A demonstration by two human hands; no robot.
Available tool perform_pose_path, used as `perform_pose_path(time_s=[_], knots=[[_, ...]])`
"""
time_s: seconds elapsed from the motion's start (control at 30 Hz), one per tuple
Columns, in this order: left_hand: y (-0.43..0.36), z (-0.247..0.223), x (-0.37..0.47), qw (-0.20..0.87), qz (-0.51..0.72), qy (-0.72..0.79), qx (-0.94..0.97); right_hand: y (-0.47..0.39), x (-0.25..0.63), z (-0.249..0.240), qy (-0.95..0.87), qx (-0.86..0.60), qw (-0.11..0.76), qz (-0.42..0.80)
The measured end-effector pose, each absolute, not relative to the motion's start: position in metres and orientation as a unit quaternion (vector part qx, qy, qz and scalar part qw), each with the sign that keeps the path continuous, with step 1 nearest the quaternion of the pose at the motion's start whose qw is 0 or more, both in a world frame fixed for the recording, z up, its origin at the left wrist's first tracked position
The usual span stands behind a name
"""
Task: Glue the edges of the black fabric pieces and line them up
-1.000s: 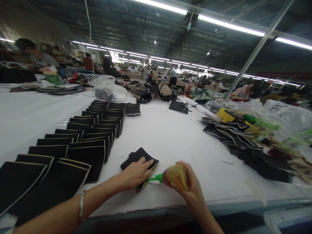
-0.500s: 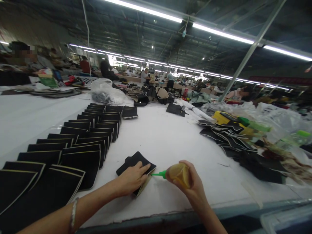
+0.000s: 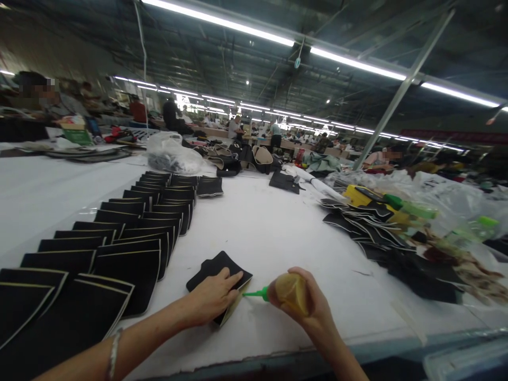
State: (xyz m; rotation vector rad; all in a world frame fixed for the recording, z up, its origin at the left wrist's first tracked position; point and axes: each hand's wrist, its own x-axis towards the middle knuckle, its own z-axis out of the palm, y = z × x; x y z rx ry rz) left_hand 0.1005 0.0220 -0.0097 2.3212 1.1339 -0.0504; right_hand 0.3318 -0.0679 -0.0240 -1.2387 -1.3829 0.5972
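Pin the black piece (image 3: 216, 268) near the tabletop's front edge (image 3: 273, 346) with your left hand (image 3: 216, 296), fingers extended, lightly squeeze the bottle (image 3: 289, 293) gripped in your right hand (image 3: 313, 302), and run its green nozzle (image 3: 257, 293) evenly along the pale border (image 3: 231, 309), tip contact unclear.

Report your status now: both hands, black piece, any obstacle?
Left hand on black piece. Right hand holding amber bottle, green nozzle near piece's edge. Nothing blocking nozzle.
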Motion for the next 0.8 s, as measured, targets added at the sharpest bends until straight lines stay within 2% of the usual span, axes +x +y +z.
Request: perform_pose_path(time_s=[0.37, 0.6, 0.7, 0.8], knots=[[0.022, -0.006, 0.1, 0.282, -0.026, 0.42, 0.862, -0.068, 0.332, -0.032, -0.608, -0.51, 0.54, 0.279], [0.021, -0.005, 0.1, 0.283, -0.029, 0.421, 0.861, -0.064, 0.332, -0.031, -0.561, -0.557, 0.574, 0.211], [0.022, -0.006, 0.099, 0.286, -0.026, 0.42, 0.861, -0.071, 0.324, -0.034, -0.566, -0.538, 0.573, 0.249], [0.027, -0.008, 0.097, 0.299, -0.02, 0.415, 0.859, -0.075, 0.317, -0.04, -0.502, -0.52, 0.603, 0.337]])
